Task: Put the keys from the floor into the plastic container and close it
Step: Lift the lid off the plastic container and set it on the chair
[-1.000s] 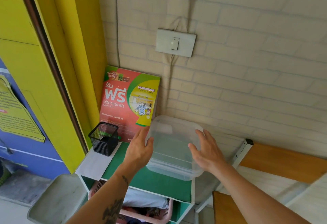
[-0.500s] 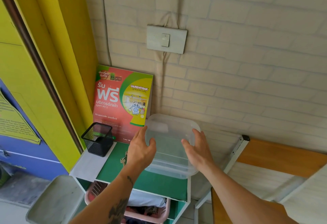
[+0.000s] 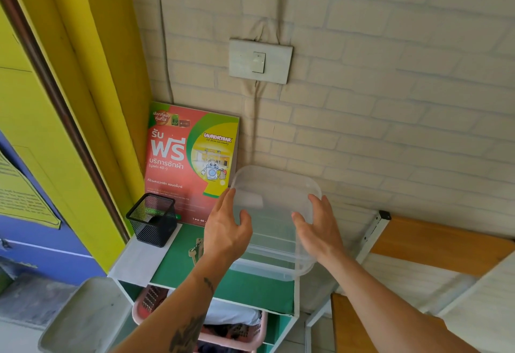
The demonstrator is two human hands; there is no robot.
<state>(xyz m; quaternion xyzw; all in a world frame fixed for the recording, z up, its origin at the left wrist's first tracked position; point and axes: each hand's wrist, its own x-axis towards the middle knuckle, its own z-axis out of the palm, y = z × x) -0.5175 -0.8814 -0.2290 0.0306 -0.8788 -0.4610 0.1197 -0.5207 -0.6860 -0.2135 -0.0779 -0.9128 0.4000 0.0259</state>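
A clear plastic container [image 3: 264, 267] stands on the green top of a small shelf unit [image 3: 178, 269]. Its translucent lid [image 3: 274, 185] is tilted over it, far edge raised toward the wall. My left hand [image 3: 225, 230] grips the lid's left edge, thumb on top. My right hand [image 3: 317, 227] grips the lid's right edge the same way. A bunch of keys [image 3: 195, 251] lies on the green top just left of my left wrist, partly hidden by it. Through the blurry plastic, I cannot tell what is inside the container.
A black mesh pen cup [image 3: 152, 219] stands at the shelf's back left, and a red laundry poster [image 3: 189, 163] leans on the brick wall. A pink basket [image 3: 200, 322] sits in the shelf below. A wooden bench [image 3: 434, 244] is at the right, a light switch [image 3: 260, 61] above.
Both hands stay on the lid's edges and have shifted slightly. The keys beside my left wrist, hidden one second ago, have come into sight.
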